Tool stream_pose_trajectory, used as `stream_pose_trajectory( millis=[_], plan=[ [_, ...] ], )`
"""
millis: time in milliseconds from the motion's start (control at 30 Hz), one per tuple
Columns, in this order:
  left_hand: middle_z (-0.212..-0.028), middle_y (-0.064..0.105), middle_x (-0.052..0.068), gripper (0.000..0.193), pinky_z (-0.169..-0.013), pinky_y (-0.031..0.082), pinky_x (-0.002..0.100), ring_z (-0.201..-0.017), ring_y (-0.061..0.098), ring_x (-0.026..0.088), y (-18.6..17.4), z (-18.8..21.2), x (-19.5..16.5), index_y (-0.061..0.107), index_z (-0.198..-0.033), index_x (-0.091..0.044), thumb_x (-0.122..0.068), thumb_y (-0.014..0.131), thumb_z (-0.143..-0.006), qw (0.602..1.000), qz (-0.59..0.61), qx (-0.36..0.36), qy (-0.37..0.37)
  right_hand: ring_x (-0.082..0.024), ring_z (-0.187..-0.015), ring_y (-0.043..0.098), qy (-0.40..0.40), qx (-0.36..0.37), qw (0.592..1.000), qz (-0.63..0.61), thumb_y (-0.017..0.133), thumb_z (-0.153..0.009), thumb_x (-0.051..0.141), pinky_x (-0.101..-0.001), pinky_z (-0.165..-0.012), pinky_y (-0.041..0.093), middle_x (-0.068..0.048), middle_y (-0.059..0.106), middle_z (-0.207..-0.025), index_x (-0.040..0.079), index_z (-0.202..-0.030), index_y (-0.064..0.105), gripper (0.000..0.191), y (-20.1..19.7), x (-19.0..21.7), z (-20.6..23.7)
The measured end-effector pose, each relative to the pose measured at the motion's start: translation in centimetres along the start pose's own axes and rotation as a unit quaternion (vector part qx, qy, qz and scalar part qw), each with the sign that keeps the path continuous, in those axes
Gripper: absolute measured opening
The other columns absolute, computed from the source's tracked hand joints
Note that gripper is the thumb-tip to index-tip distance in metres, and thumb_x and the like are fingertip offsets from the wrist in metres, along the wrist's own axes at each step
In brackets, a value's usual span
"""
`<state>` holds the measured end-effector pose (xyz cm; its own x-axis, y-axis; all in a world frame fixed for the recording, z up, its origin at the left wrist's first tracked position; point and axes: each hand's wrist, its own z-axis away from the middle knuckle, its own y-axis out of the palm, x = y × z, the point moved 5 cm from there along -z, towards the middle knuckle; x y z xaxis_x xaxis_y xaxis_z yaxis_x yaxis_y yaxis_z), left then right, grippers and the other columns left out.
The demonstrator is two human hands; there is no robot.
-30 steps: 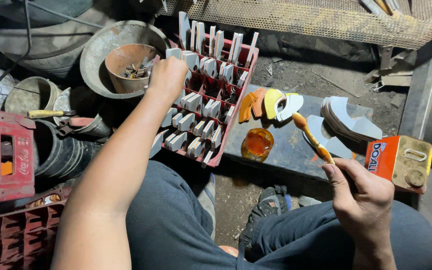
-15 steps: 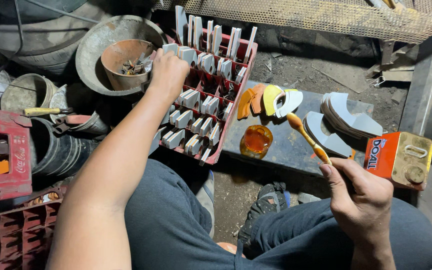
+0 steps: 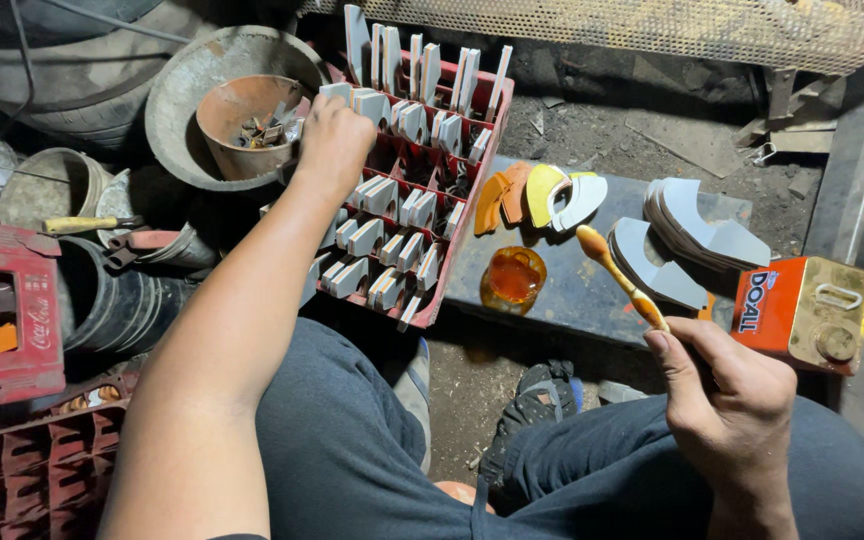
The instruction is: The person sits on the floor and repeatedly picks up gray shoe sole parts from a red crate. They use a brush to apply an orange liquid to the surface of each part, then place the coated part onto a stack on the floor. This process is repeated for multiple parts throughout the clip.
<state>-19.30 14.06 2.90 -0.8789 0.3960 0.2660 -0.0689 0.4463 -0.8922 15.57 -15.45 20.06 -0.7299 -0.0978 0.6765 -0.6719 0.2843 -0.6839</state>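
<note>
A glue-coated orange brush (image 3: 620,275) is pinched in the closed fingers of the right hand (image 3: 727,395), above the dark slab (image 3: 572,290). A white heel piece (image 3: 337,92) in the red plastic crate (image 3: 457,215) is gripped by the left hand (image 3: 332,140).

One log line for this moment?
left hand: reaching into red crate, on white pieces | right hand: holding glue brush | glue jar: untouched

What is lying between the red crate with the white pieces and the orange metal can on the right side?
In the head view, between the red crate and the orange can lie a jar of orange glue, coloured cut pieces and stacked grey pieces.
</note>
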Motion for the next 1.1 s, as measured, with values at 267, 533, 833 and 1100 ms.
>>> stream_pose_trajectory(
  millis=[267, 533, 833, 1100],
  plan=[
    [-0.072, 0.07, 0.006, 0.012, -0.092, 0.043, 0.042, -0.088, 0.067, 0.02, 1.6, -0.2, -0.3, 0.076, -0.071, -0.016, -0.022, 0.07, -0.079, 0.997, -0.046, -0.023, 0.055, -0.008, -0.058, 0.055, -0.008, -0.041, 0.999, -0.021, 0.073, -0.099, 0.005, -0.023, -0.063, 0.043, -0.004, 0.064, -0.074, -0.002, -0.106, 0.072, 0.01, -1.6, -0.9, -0.1],
    [-0.081, 0.072, 0.006, 0.006, -0.091, 0.043, 0.042, -0.095, 0.067, 0.022, -6.0, -1.3, -3.9, 0.079, -0.079, -0.022, -0.019, 0.074, -0.079, 0.997, -0.049, 0.005, 0.058, -0.007, -0.053, 0.042, 0.035, -0.305, 0.907, -0.288, 0.066, -0.112, 0.019, -0.0235, -0.054, 0.033, -0.001, 0.049, -0.066, -0.003, -0.096, 0.063, 0.027, -10.3, -4.5, 1.6],
    [-0.068, 0.071, 0.009, 0.021, -0.061, 0.052, 0.048, -0.069, 0.068, 0.032, -15.9, -6.3, -21.6, 0.079, -0.084, -0.013, -0.034, 0.08, -0.084, 0.959, 0.273, 0.049, 0.057, -0.007, -0.052, 0.035, 0.027, -0.3, 0.839, -0.453, 0.061, -0.118, 0.019, -0.0224, -0.049, 0.03, -0.001, 0.042, -0.065, -0.004, -0.099, 0.06, 0.029, -13.2, -8.8, 3.1],
    [-0.067, 0.072, 0.021, 0.074, -0.065, 0.058, 0.045, -0.065, 0.074, 0.034, -3.3, -2.6, -46.7, 0.069, -0.064, 0.006, -0.066, 0.073, -0.079, 0.68, 0.559, 0.278, -0.385, -0.006, -0.052, 0.036, 0.067, -0.3, 0.827, -0.47, 0.062, -0.113, 0.021, -0.0235, -0.051, 0.03, 0.0, 0.044, -0.064, -0.002, -0.1, 0.061, 0.026, -15.6, -11.2, 4.3]
  ],
)
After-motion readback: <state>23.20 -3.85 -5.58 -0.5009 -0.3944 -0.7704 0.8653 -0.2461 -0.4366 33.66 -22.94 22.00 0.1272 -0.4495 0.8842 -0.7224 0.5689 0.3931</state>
